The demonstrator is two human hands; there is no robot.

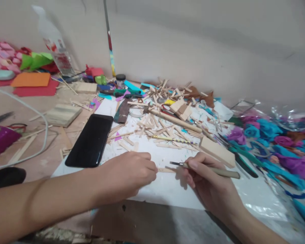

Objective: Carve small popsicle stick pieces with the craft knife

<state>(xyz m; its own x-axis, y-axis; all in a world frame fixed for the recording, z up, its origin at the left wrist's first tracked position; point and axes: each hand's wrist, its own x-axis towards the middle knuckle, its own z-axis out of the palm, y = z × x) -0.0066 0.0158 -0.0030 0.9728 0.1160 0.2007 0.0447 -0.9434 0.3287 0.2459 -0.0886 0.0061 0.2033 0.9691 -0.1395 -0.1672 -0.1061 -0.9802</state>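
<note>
My left hand [132,174] is closed around one end of a thin wooden strip [167,170], low over the white sheet [173,196]. The strip's other end points right, toward my right hand [208,176]. Between the thumb and fingers of my right hand is a craft knife [222,172] with a light handle; its dark metal tip points left, just above the strip. A black phone [91,140] lies on the left part of the sheet, behind my left forearm.
Cut wooden sticks [165,127] are heaped behind my hands. A wooden block [217,150] and green-handled pliers [244,159] lie at the right, beside coloured crepe paper [289,166]. A plastic bottle [57,51] stands back left; a white cable [44,135] curves at the left.
</note>
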